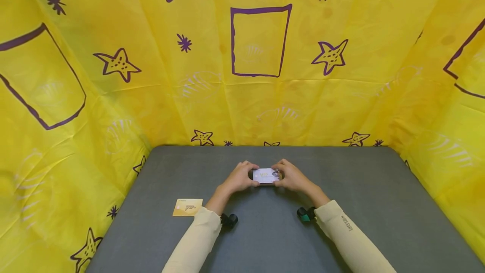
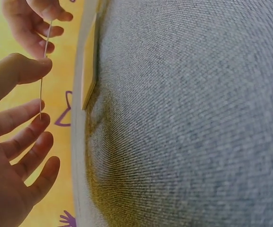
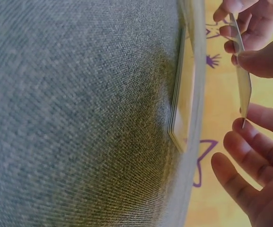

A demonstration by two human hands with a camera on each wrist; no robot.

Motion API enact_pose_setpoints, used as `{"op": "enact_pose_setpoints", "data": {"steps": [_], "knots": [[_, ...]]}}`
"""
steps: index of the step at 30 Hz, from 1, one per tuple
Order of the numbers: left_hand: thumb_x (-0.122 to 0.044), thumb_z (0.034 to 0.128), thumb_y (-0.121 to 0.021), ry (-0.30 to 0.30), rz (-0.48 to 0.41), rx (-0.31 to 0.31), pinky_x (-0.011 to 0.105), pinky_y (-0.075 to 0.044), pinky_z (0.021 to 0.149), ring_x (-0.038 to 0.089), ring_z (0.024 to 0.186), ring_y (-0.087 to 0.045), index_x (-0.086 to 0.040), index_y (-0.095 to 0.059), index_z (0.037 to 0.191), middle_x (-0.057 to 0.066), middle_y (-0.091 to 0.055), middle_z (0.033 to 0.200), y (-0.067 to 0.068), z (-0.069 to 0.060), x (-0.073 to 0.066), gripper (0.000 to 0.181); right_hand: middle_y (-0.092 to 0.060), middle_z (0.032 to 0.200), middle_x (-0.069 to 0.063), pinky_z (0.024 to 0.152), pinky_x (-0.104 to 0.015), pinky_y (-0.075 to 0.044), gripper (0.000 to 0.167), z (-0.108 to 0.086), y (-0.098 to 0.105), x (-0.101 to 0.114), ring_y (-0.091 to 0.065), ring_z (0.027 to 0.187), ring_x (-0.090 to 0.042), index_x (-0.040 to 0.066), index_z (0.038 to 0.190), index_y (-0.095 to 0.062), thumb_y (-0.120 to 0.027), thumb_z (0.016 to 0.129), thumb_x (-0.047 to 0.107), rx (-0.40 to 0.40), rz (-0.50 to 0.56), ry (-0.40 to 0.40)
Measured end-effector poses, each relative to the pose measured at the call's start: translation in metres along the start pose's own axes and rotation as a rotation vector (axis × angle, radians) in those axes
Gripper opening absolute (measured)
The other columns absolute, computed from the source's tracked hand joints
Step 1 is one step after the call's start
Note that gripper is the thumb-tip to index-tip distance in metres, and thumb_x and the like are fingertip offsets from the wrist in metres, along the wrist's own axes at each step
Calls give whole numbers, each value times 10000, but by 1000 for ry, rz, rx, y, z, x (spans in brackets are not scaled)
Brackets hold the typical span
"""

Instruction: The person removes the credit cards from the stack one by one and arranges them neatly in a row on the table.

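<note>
A white card (image 1: 264,175) printed with "VIP" in gold letters is held up by both hands above the grey table. My left hand (image 1: 240,177) pinches its left end between thumb and fingers. At the opposite end, my right hand (image 1: 291,176) grips the card the same way. In both wrist views the card shows nearly edge-on, apart from the tabletop. Below it lies a small stack of cards (image 3: 181,99), mostly hidden beneath the white card in the head view.
A gold card (image 1: 186,207) lies flat on the table beside the left forearm. Dark wrist cameras sit at both cuffs. Yellow cloth (image 1: 257,108) with purple drawings surrounds the back and sides of the grey table (image 1: 265,239).
</note>
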State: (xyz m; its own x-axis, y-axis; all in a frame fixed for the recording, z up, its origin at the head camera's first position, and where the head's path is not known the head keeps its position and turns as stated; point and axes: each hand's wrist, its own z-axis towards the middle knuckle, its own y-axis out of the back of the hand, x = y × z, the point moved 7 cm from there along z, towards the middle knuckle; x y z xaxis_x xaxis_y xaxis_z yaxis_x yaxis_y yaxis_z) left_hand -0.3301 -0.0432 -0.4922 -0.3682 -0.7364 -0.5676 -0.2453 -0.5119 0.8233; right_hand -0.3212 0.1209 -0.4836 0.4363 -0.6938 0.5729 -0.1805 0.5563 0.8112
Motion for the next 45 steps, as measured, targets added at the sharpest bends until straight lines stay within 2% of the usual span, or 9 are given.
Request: {"op": "enact_pose_setpoints", "data": {"steps": [10,17,22,32,36,45], "knots": [[-250,781,-794,-22,4,-2,412,-434,925,258,1090,-508,-81,-633,1252,100,-606,1198,7,-4,-4,526,-571,1079,-103,787,-332,-431,475,-2,4,7,-539,911,-202,3,1179,-658,-780,747,158,-27,-9,29],[-256,785,-800,-4,-17,7,387,-433,897,223,1052,-502,-110,-640,1250,76,-607,1174,8,-8,-2,513,-578,1080,-92,798,-345,-439,476,-5,3,8,-550,931,-219,12,1166,-663,-788,740,184,-35,1,34],[-258,783,-803,-18,-28,-3,395,-441,904,233,1064,-515,-110,-639,1250,75,-606,1176,11,-12,-5,516,-584,1075,-95,795,-350,-461,475,-9,6,12,-565,927,-228,11,1157,-669,-797,733,180,-62,24,56],[-244,768,-810,-50,-43,-43,403,-447,897,237,1061,-518,-107,-650,1228,66,-607,1139,20,-26,-7,505,-592,1078,-91,755,-299,-452,462,-13,5,23,-545,892,-194,14,1157,-671,-789,744,186,-95,21,139],[-247,770,-808,-59,-42,-54,423,-450,902,244,1069,-516,-100,-650,1223,74,-608,1147,24,-32,-7,502,-592,1084,-76,776,-304,-469,454,-14,4,27,-559,905,-190,29,1152,-675,-788,742,188,-107,21,148],[-259,768,-814,-18,-62,-57,425,-452,918,239,1087,-510,-107,-648,1227,66,-600,1166,29,-44,-2,511,-586,1107,-67,837,-353,-479,467,-14,-2,37,-576,984,-209,45,1172,-670,-784,749,208,-100,11,157]]}}
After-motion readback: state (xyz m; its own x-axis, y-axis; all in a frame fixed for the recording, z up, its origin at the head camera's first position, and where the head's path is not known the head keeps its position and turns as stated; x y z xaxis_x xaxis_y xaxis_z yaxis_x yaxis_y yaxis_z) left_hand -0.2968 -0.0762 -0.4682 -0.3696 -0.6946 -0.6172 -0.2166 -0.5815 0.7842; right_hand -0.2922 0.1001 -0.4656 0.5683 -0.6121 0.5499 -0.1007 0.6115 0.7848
